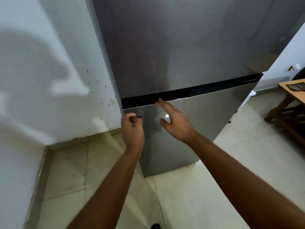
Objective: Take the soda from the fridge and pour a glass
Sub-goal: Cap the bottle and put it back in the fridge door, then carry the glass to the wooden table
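The closed steel fridge (pixel 189 63) fills your view, beside a white wall (pixel 49 80); no soda shows. Your right hand (pixel 173 119) is spread flat, fingertips at the dark door seam. Your left hand (pixel 132 129) curls loosely at the lower door's left edge, gripping nothing.

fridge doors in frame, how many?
2. The upper door fills the top of the view; the lower door sits below the dark gap, behind both hands. Both look closed. The fridge's top is cropped, so more may exist.
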